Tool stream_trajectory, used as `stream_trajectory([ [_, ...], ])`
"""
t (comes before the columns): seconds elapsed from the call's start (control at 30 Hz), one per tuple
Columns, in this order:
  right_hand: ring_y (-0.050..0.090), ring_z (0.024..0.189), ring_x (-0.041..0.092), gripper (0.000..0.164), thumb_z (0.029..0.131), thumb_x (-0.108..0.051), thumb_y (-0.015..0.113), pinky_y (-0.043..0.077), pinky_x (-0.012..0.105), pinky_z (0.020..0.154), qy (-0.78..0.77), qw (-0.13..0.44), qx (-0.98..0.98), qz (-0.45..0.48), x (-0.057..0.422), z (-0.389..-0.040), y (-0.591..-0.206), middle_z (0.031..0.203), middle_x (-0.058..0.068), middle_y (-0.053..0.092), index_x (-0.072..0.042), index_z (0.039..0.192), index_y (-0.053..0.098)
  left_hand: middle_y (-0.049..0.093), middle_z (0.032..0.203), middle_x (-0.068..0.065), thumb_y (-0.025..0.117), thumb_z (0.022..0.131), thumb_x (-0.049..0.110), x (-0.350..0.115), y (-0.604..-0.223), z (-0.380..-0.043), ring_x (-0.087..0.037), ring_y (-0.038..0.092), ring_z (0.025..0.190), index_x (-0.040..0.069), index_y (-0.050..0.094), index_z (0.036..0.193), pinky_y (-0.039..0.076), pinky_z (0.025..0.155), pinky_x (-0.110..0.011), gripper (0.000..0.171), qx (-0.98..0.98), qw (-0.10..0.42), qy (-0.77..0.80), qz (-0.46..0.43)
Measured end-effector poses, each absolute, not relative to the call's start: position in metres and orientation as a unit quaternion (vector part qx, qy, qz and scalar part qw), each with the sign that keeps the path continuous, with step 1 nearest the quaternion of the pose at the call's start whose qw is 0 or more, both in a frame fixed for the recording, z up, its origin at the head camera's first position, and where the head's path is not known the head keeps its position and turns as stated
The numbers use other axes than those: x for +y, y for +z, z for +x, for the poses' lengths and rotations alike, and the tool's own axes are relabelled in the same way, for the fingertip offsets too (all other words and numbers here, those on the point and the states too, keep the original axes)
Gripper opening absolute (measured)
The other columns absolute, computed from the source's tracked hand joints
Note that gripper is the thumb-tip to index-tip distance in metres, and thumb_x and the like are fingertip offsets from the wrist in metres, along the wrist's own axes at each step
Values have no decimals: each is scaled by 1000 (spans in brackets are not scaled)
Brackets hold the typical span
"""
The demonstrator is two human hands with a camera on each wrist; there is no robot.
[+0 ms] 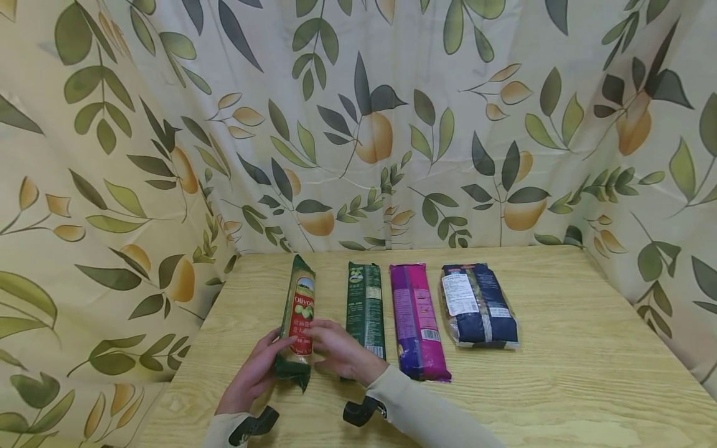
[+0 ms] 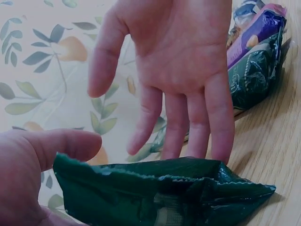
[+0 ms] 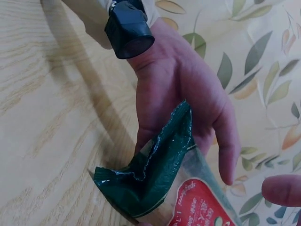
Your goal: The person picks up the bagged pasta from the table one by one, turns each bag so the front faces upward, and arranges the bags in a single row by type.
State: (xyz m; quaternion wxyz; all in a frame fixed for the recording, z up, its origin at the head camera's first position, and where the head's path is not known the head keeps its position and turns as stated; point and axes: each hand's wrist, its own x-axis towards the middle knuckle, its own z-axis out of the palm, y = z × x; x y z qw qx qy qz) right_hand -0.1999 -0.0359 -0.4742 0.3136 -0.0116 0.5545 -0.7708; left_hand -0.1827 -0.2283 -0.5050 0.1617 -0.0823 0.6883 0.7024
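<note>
The noodle pack (image 1: 301, 311) is near the left edge of the desk (image 1: 566, 373); the left hand (image 1: 260, 368) and right hand (image 1: 344, 351) are at its two sides, maybe to keep it steady; the right one is loose, its fingers straight; the left one's fingers are hidden, so I cannot tell if they grip; a green pack (image 1: 365, 305), pink pack (image 1: 416, 317) and blue bag (image 1: 486, 305) lie to its right, leaving a gap for fingers.
</note>
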Motion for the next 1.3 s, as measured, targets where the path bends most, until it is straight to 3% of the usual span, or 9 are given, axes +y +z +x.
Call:
stream_trajectory([
  [0.17, 44, 144, 45, 50, 104, -20, 53, 25, 81, 114, -771, 318, 552, -16, -35, -200, -474, 146, 21, 53, 0, 146, 36, 33, 159, -27, 57, 104, 31, -227, -506, -183, -24, 55, 123, 0, 21, 159, 50, 96, -33, 73, 685, 152, 707, -87],
  [0.33, 44, 143, 44, 51, 103, -20, 55, 26, 80, 114, -777, 318, 543, -14, -35, -199, -474, 145, 20, 51, -1, 146, 36, 35, 156, -27, 57, 104, 29, -227, -506, -182, -17, 61, 112, -1, 20, 159, 53, 90, -29, 72, 680, 146, 714, -86],
  [0.6, 50, 138, 40, 49, 103, -20, 57, 20, 80, 117, -780, 319, 538, -8, -32, -198, -474, 142, 17, 54, -2, 144, 38, 36, 159, -28, 55, 106, 30, -227, -503, -181, -21, 59, 123, -2, 16, 160, 53, 95, -31, 75, 670, 147, 723, -83],
  [0.77, 49, 139, 40, 52, 103, -21, 57, 29, 75, 117, -780, 319, 538, -7, -29, -200, -473, 146, 20, 51, -2, 147, 35, 45, 155, -23, 54, 106, 31, -228, -499, -182, -18, 61, 122, -1, 17, 161, 53, 99, -33, 73, 649, 159, 739, -83],
  [0.93, 49, 138, 42, 56, 103, -20, 57, 37, 68, 116, -778, 317, 542, -1, -27, -202, -471, 147, 25, 48, -2, 150, 32, 67, 128, -4, 51, 108, 33, -231, -498, -183, -12, 68, 109, 1, 24, 159, 57, 94, -31, 66, 626, 179, 755, -81],
  [1.03, 47, 138, 45, 59, 102, -20, 58, 37, 68, 116, -774, 316, 548, 2, -27, -201, -471, 147, 27, 46, -1, 151, 31, 69, 116, 2, 48, 108, 35, -231, -498, -182, -10, 70, 102, 1, 26, 156, 58, 89, -28, 63, 618, 183, 759, -88],
  [1.3, 53, 130, 38, 55, 103, -20, 56, 47, 59, 110, -777, 321, 541, 1, -27, -201, -474, 142, 23, 50, 0, 150, 33, 67, 119, 0, 51, 107, 41, -229, -494, -180, -10, 69, 102, 3, 20, 159, 57, 90, -28, 71, 595, 184, 773, -121],
])
